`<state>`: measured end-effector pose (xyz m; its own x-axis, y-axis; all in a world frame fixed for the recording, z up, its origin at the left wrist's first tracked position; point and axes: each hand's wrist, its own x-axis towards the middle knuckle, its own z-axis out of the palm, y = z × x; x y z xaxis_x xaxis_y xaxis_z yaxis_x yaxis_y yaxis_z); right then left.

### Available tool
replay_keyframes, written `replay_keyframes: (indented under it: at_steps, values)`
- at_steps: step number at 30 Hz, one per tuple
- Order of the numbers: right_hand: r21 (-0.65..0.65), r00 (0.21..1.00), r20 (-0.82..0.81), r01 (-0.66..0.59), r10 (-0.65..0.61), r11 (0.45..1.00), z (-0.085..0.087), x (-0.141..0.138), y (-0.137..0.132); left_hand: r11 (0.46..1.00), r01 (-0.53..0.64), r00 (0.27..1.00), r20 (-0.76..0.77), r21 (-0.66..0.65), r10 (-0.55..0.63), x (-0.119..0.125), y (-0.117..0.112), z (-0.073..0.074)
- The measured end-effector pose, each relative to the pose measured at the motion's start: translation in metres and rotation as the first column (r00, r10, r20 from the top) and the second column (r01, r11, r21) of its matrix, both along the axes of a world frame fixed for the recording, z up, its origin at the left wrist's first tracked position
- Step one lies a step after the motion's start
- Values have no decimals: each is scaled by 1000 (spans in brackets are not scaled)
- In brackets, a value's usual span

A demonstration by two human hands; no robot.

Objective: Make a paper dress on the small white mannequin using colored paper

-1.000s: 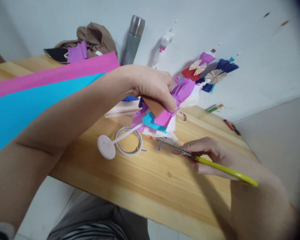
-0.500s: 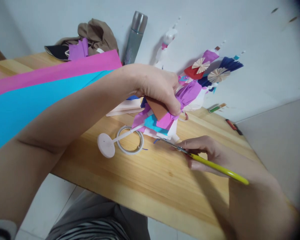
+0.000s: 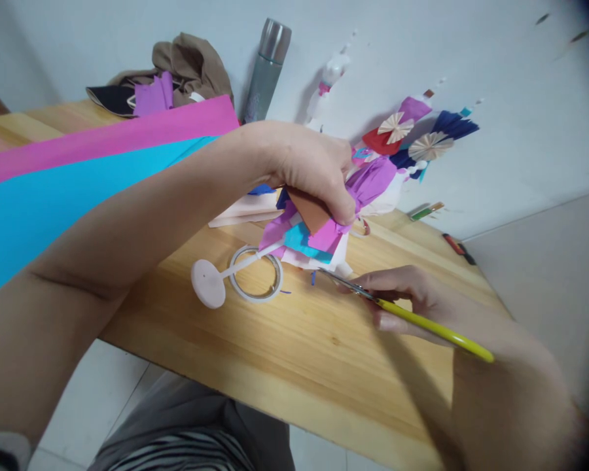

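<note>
My left hand [image 3: 314, 171] is closed around a paper figure [image 3: 302, 239] made of purple, teal, pink and white crepe paper with a brown piece. A white stick with a round pale base [image 3: 208, 284] runs out of its lower end, tilted toward the table's front edge. My right hand [image 3: 397, 297] grips yellow-handled scissors [image 3: 436, 327], seen edge-on. Their metal blades point left, with the tip close to the white lower edge of the paper. Whether the tip touches the paper I cannot tell. A small blue scrap [image 3: 313, 277] shows just below the blade tip.
A tape roll [image 3: 275, 291] lies under the stick. Pink paper [image 3: 196, 116] and blue paper [image 3: 73, 190] cover the left side. A thermos [image 3: 265, 78], a cap [image 3: 110, 100] and several finished paper figures [image 3: 429, 147] line the wall. A red-and-black object [image 3: 459, 248] lies far right.
The scissors and my right hand have shifted slightly right. The blue scrap near the blade tip now hangs or lies more upright and further right. My left hand stays nearly in place.
</note>
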<state>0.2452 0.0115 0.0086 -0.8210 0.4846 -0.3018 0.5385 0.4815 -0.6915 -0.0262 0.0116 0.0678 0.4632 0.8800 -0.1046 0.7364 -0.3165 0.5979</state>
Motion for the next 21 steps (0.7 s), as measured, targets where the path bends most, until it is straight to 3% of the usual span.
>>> replay_keyframes:
  at_steps: [11,17,21]
  values:
    - [8,999,-28,-45,45,999,-4,0,1,999,53,999,12,0,-53,2,-1,-2]
    - [-141,999,6,33,-33,989,1,2,3,998,55,998,29,-14,-54,2,-1,-2]
    - [-136,1000,5,28,-28,990,2,3,3,999,50,999,22,-19,-50,3,-2,-3]
